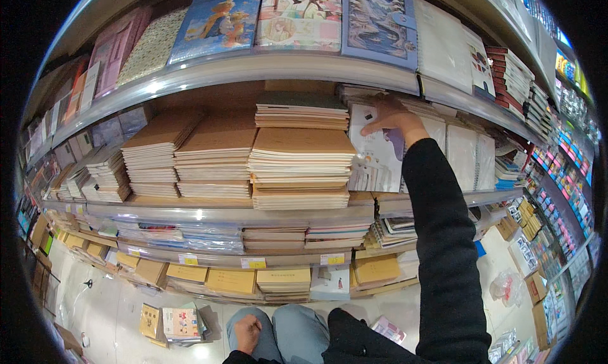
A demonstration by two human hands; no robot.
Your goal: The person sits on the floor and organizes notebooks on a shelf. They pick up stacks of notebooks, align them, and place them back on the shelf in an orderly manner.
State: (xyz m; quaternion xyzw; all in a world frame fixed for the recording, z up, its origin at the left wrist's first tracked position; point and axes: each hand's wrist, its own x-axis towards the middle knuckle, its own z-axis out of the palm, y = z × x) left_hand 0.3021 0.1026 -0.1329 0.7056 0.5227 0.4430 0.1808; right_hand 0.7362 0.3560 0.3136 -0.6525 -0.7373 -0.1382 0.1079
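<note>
My right hand (394,117) reaches onto the middle shelf. Its thumb lies against the front of a white notebook (375,161) with a printed cover, and its fingers go over the top edge, partly out of sight. To the left of that hand stand stacks of brown-covered notebooks (303,142); paler spiral notebooks (461,152) sit to its right. Low in the head view, my left hand (247,333) is closed in a fist over my knee, with nothing visible in it.
Above runs a shelf edge (272,68) under picture-covered notebooks (299,16). Lower shelves hold wrapped books (209,236) and yellow-brown notebooks (231,280). On the floor lie some books (180,323), a dark small object (88,283) and a clear plastic bag (505,288).
</note>
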